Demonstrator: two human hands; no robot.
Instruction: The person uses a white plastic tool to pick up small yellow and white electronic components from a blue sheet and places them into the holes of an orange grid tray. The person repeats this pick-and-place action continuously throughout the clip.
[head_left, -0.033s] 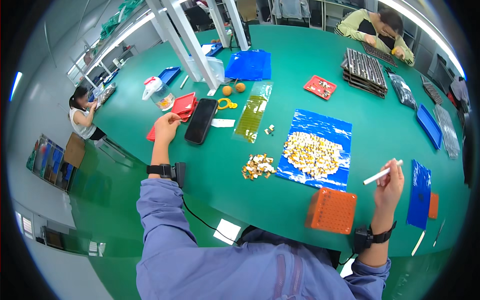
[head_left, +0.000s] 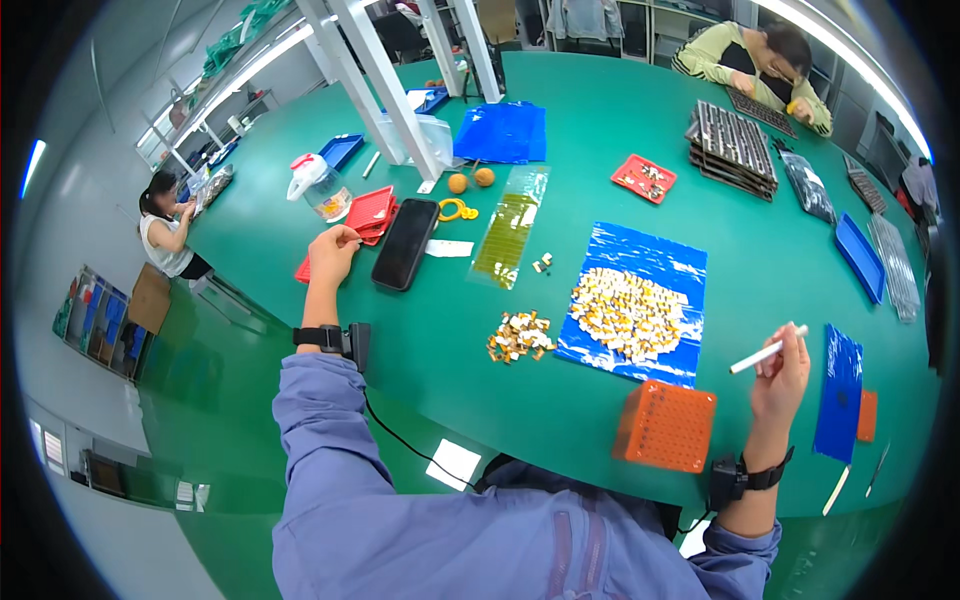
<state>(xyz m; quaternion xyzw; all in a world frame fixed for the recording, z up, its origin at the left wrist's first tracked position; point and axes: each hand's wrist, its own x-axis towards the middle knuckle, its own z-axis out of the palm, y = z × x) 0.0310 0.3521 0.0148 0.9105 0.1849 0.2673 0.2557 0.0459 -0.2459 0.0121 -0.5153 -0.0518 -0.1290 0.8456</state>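
Right hand (head_left: 782,378) is raised over the green table (head_left: 600,120) at the near right, fingers pinched on a thin white stick (head_left: 768,350) — slim, straight, plain white, pen-like. Its long axis runs roughly level in the view, slightly tilted: the free end points left and a little down toward the orange perforated block (head_left: 665,426); the other end sits up by the fingertips. The stick is in the air, not touching the table, between the blue sheet with a heap of small yellow-white pieces (head_left: 632,312) and the dark blue bag (head_left: 840,392) at the right edge.

Left hand (head_left: 332,254) is stretched out to the far left, fingers curled loosely at the edge of the red trays (head_left: 368,212), just beside a black phone (head_left: 405,243) — whether it grips anything there, cannot tell. A small loose pile of yellow-white pieces (head_left: 520,336) lies on the bare table between phone and blue sheet. Black wrist bands on both arms.
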